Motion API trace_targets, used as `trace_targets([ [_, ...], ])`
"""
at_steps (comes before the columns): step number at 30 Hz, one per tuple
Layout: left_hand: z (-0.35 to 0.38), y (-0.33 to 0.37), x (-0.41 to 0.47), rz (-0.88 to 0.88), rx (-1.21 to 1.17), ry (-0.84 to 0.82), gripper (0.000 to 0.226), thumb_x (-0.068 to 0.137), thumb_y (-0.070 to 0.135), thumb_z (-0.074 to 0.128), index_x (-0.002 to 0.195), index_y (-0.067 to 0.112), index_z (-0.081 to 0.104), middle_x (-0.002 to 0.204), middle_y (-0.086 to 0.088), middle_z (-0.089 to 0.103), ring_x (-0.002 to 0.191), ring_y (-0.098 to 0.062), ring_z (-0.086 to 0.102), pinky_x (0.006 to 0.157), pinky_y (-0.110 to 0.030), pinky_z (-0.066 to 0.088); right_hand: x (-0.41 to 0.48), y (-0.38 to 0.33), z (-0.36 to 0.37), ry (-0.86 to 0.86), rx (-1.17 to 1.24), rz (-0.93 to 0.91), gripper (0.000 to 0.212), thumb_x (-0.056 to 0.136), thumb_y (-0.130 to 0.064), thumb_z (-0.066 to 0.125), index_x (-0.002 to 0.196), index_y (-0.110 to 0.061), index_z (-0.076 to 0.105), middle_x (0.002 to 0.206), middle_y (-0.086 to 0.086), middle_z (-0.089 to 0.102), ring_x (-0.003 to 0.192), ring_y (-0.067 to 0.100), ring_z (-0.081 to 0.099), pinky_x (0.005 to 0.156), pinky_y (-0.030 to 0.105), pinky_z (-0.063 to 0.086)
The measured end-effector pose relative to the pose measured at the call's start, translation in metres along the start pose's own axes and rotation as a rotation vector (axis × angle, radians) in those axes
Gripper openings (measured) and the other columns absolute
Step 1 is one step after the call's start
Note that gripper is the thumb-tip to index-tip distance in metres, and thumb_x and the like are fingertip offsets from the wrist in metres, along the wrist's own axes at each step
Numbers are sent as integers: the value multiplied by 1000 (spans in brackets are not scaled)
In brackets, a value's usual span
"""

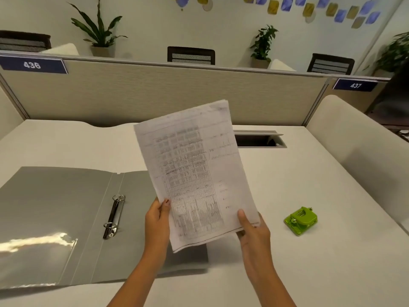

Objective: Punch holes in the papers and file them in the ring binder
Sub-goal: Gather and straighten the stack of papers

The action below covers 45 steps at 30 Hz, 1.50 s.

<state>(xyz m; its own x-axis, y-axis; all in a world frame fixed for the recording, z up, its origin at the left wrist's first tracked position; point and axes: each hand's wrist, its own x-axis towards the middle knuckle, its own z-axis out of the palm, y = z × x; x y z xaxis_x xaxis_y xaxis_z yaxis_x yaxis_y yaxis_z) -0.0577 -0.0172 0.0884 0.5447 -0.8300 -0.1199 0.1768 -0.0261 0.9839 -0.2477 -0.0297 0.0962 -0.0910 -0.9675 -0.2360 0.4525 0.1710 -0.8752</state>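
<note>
Papers (194, 173), thin stack with printed grid, tilted upright at frame centre above desk. Left hand (157, 217) pinches lower left edge, right hand (253, 229) grips lower right corner. Grey ring binder (66, 218) open lower left; green punch (301, 220) right

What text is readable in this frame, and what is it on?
"436": white digits on the left blue sign, fixed to the desk partition.
"437": white digits on the right blue sign, further along the partition top.
papers, held by the left hand and right hand: printed table and notes, too blurred to read.
green hole punch and grey ring binder: no text visible.
</note>
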Motion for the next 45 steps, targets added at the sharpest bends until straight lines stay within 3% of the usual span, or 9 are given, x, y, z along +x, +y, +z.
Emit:
trace_targets([
  [4,13,-2,-15,-114,-219,-31,19,99,19,45,108,22,62,112,-6,70,103,-25,67,89,-47,54,-14,8,26,-105,200,78,50,84,-9,63,131,-17,50,122,6,67,111,23,65,91,36,55],
  [10,1,12,-7,-85,-349,-157,27,97,12,47,121,17,58,114,-3,71,103,-24,68,80,-36,59,-9,3,29,-81,-92,-51,26,86,-14,64,107,-29,62,110,-10,72,104,12,67,90,34,53],
  [15,-47,53,19,-52,-431,-218,48,100,45,30,136,20,50,124,-6,67,107,-26,67,80,-40,59,8,-22,-6,-82,-345,-106,24,86,-12,65,108,-22,65,106,-5,73,98,12,69,85,29,54],
  [19,-72,71,16,-69,-162,-437,50,97,55,26,134,34,50,120,-5,68,105,-32,68,75,-51,59,17,-38,-27,-90,-492,-117,20,87,-8,63,103,-20,67,94,-9,74,85,5,70,68,17,54],
  [22,-69,68,18,-20,137,-593,50,84,61,55,131,46,49,126,10,65,113,-22,65,87,-52,55,21,-41,-30,-73,-574,-146,16,89,-11,63,95,-26,66,90,-11,73,85,8,70,67,18,53],
  [26,-40,53,19,167,255,-362,33,93,24,57,122,39,53,112,16,69,104,-5,66,85,-28,57,22,-43,-26,18,-620,-249,10,91,-17,60,99,-22,64,96,-7,69,92,17,67,78,32,54],
  [31,-2,44,2,349,257,-155,25,97,20,49,121,29,47,109,20,62,99,6,62,73,-11,53,14,-48,-15,148,-618,-437,7,93,-20,58,97,-24,60,91,-15,64,87,4,62,69,19,48],
  [36,11,24,-2,345,316,-122,20,99,25,45,118,29,42,106,13,59,98,-8,60,62,-19,55,16,-23,-22,180,-628,-351,12,88,-20,65,96,-25,59,88,-14,65,87,12,64,72,27,52],
  [45,10,4,-8,253,255,-82,33,96,33,42,127,39,35,115,10,53,103,-10,55,65,-9,53,14,5,-24,181,-579,-214,24,93,-17,59,116,-16,60,94,-9,64,89,13,63,68,15,46],
])
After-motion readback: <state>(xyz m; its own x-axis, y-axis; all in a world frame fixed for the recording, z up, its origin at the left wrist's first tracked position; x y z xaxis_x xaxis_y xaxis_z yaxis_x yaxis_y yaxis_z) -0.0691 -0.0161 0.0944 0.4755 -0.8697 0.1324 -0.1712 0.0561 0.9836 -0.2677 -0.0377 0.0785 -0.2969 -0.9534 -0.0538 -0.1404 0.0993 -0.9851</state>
